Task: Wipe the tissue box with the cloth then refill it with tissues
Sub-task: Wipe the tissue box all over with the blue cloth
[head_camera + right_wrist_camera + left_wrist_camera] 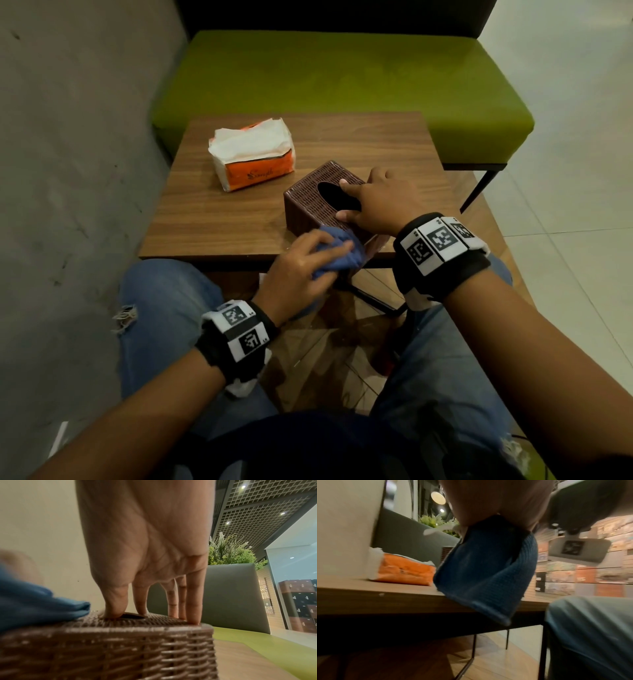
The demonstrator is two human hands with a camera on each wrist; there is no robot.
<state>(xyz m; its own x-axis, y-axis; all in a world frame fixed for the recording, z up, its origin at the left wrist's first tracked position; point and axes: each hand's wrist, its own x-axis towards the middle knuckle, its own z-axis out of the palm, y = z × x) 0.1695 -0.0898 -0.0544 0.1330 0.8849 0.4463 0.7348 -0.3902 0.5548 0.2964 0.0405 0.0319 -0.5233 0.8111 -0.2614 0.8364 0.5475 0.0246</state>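
left hand lower centre, balling cloth, scrubbing box corner | right hand fingers straight, pinning tissue box (anti-slide) | tissue pack waiting upper left

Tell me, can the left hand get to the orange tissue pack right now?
Probably not yet: the left hand grips the blue cloth. The path over the table to the tissue pack looks free.

Head view looks down; wrist views sit low, sharing the tissue box.
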